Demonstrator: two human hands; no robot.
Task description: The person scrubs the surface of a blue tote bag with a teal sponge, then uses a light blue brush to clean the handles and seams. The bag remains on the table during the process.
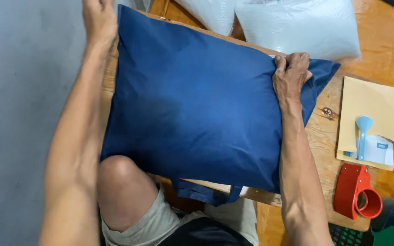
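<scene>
A person's right hand (291, 73) clamps a bunched fold at the far right corner of a dark blue pillow (192, 105), apparently pinning the cover taut, while the left hand (99, 20) reaches to the pillow's far left corner; whether its fingers are closed there cannot be told. The pillow lies flat on a wooden table (327, 159), its near edge overhanging the person's knee. Right of the pillow sit a tan envelope (370, 102), a light blue scoop (362, 134) and a red tape dispenser (356, 191). Beyond it, clear-wrapped white pillows (292, 23) crowd the table's far side; bare grey floor opens left.
</scene>
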